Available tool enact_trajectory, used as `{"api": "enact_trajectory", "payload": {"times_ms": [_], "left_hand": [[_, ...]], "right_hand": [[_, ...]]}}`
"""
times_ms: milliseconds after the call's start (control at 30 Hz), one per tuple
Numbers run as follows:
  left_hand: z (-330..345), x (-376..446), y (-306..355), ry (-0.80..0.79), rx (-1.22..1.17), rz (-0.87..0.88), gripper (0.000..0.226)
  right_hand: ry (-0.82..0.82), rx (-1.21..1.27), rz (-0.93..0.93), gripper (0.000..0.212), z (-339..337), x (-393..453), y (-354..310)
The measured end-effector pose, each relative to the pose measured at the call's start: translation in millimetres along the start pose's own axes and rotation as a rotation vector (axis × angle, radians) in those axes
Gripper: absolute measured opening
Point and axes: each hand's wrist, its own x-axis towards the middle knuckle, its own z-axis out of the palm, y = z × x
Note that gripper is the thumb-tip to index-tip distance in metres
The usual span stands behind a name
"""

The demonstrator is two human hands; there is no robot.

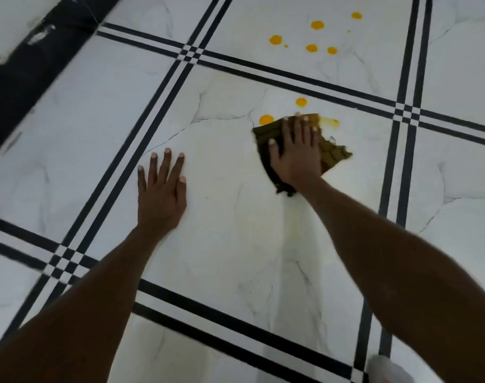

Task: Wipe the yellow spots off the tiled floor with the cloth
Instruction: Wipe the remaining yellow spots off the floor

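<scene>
My right hand [296, 150] presses flat on an olive-brown cloth [334, 154] spread on the white marble-look tiled floor [230, 222]. A yellow spot [266, 119] lies just at the cloth's far left corner, and another yellow spot [301, 102] sits a little beyond my fingertips. A smeared yellow streak [331, 122] runs off the cloth's far right edge. On the far tile lies a cluster of several yellow spots [311, 48]. My left hand [161, 189] rests flat on the same tile to the left, fingers spread, holding nothing.
Black double-line borders [291, 76] divide the tiles. A dark skirting strip [28, 70] runs along the wall at the far left. A white object [385, 369], blurred, shows at the bottom right edge.
</scene>
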Motion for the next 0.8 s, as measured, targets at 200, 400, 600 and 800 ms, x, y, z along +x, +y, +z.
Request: {"api": "enact_trajectory", "payload": {"times_ms": [200,400,600,800], "left_hand": [[0.3,15.6,11.7,0.029,-0.060,-0.011,0.057],[13.9,51.8,12.2,0.011,0.015,0.007,0.057],[14.6,52.3,12.8,0.015,0.020,0.001,0.057],[12.6,51.8,14.1,0.003,-0.005,-0.004,0.058]], "right_hand": [[-0.122,-0.032,-0.598,0.065,-10.7,-106.6,8.6],[-0.085,-0.068,0.107,0.074,-43.1,18.2,148.4],[-0.089,-0.087,-0.231,0.064,-5.0,84.9,7.3],[-0.032,-0.054,-0.322,0.072,-14.2,77.9,46.8]]}}
